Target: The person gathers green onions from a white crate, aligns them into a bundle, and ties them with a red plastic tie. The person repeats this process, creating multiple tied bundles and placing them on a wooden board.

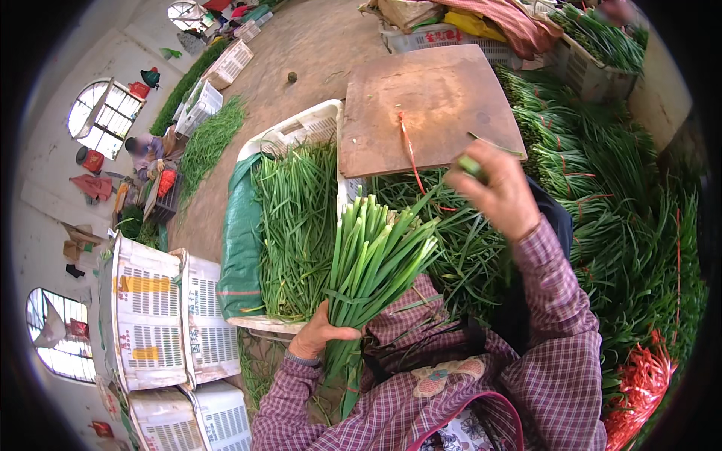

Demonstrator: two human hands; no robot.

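My left hand point(320, 334) is closed around a bunch of green leafy stalks, likely garlic chives point(366, 253), with the pale cut ends pointing up and away. To the right, my right hand point(496, 180) is raised near the corner of a wooden board point(423, 107), its fingers curled round a short green piece point(469, 166); the hand is slightly blurred. A red plastic tie strip point(410, 152) lies over the board's near edge. Left of the board, a white plastic crate point(293, 127) lined with a green woven sheet point(240, 242) holds loose chives point(296, 225).
Tied bundles of chives point(564, 163) are heaped along the right, with a bunch of red plastic strips point(640, 389) at lower right. White crates point(149, 310) are stacked at lower left. Another person point(149, 152) sits beyond, beside a green pile point(211, 138). More crates stand at the back.
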